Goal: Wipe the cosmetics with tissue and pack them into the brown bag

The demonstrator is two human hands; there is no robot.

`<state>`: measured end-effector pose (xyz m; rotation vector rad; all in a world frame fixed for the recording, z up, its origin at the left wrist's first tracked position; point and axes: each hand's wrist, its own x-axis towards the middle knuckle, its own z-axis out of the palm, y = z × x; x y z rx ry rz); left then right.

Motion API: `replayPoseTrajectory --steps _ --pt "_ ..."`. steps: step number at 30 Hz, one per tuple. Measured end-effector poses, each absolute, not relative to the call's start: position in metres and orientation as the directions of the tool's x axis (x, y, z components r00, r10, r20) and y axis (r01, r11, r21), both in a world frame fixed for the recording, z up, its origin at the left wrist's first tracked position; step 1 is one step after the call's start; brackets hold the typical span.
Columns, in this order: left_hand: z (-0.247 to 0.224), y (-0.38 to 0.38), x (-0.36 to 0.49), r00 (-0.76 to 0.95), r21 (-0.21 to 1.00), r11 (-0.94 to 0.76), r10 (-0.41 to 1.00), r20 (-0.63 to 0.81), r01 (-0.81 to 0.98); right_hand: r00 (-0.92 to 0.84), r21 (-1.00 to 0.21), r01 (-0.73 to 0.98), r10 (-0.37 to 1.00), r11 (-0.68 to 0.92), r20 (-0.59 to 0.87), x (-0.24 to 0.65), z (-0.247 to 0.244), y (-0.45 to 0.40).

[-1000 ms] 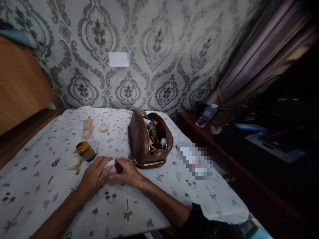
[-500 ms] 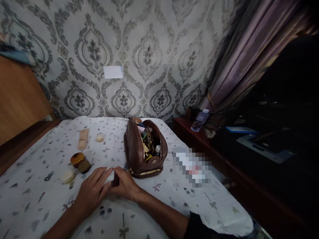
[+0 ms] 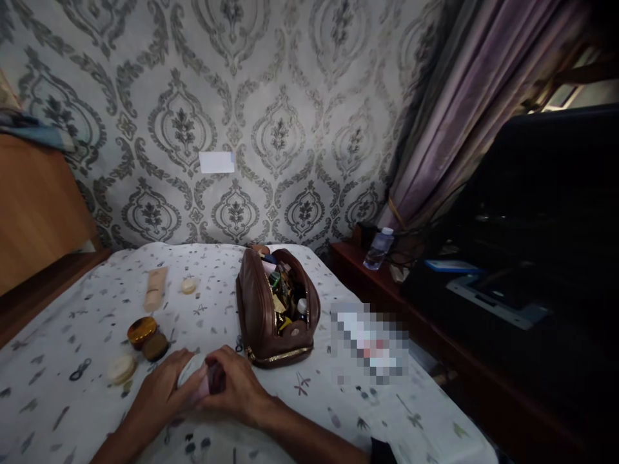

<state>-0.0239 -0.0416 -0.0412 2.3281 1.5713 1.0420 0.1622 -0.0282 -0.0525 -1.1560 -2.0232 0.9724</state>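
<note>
My left hand [image 3: 167, 386] and my right hand [image 3: 235, 386] meet low in the view, left of the bag's near corner. Between them they grip a small pale, pinkish container [image 3: 197, 379], mostly covered by my fingers. A brown bag [image 3: 251, 309] stands unzipped beyond my right hand, packed with small items. Left of my hands lie a round cream-coloured jar [image 3: 120, 368], an amber jar [image 3: 142, 331] and a dark round lid [image 3: 155, 347]. Farther back are a beige tube [image 3: 155, 290] and a small cream pot [image 3: 188, 285].
All this rests on a patterned white sheet [image 3: 309, 438]. A blurred-out item [image 3: 370, 341] lies right of the bag. Beyond the sheet's right edge, a clear bottle [image 3: 378, 249] stands on a reddish-brown ledge [image 3: 348, 254]. A patterned wall rises behind.
The view has tilted up slightly, so things sit lower in the picture. My hands have shifted on the container, and more of its pinkish surface shows between them.
</note>
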Motion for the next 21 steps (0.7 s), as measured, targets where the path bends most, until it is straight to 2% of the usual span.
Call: replayPoseTrajectory --steps 8,11,16,21 --pt "-0.063 -0.042 -0.034 0.255 0.354 -0.512 0.783 0.568 0.783 -0.505 -0.835 0.416 0.855 0.360 0.117 0.169 -0.051 -0.027" --pt "-0.064 -0.044 -0.033 0.286 0.356 -0.539 0.776 0.562 0.763 -0.513 -0.832 0.422 0.852 0.360 0.109 0.170 -0.047 -0.029" --pt "-0.084 -0.040 -0.042 0.211 0.327 -0.503 0.745 0.633 0.800 -0.525 -0.833 0.415 0.844 0.366 0.109 0.169 -0.049 -0.029" --pt "-0.084 -0.041 -0.043 0.197 0.373 -0.464 0.799 0.569 0.804 -0.518 -0.831 0.352 0.829 0.431 0.211 0.167 -0.054 -0.028"
